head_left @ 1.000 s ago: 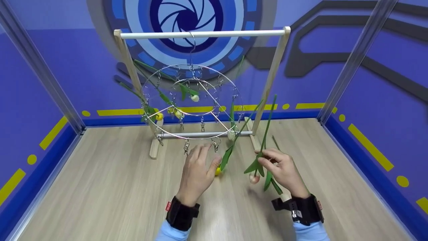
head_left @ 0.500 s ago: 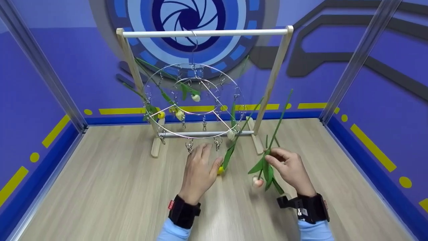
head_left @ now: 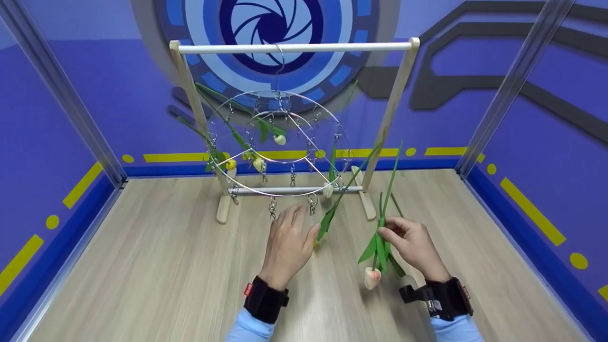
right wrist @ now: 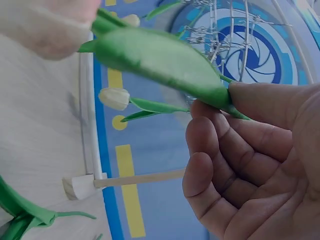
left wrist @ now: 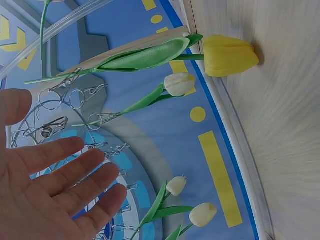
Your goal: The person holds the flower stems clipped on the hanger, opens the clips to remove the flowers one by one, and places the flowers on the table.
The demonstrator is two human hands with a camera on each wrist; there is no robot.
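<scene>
My right hand (head_left: 413, 244) pinches an artificial tulip (head_left: 372, 278) by its green stem and leaves, between thumb and forefinger. Its pinkish-white bloom points down, with the stem rising above the hand. My left hand (head_left: 289, 249) is held with fingers extended below the front clips of a round wire clip hanger (head_left: 273, 194). Nothing is in the left palm in the left wrist view. Beside its thumb hangs a yellow tulip (left wrist: 227, 55), bloom down, largely hidden by the hand in the head view. A white tulip (left wrist: 180, 84) hangs behind that one.
A wooden rack (head_left: 396, 99) with a white top bar (head_left: 323, 47) carries the hanger. More tulips, one a yellow bloom (head_left: 231, 164), hang at its left and back. Another tulip's green leaves (right wrist: 25, 217) lie on the table (head_left: 156, 275) below the right hand. Blue panels surround the table.
The right hand has shifted slightly right and down, and the tulip in it hangs lower and closer to me. The left hand stays nearly where it was, fingers extended.
</scene>
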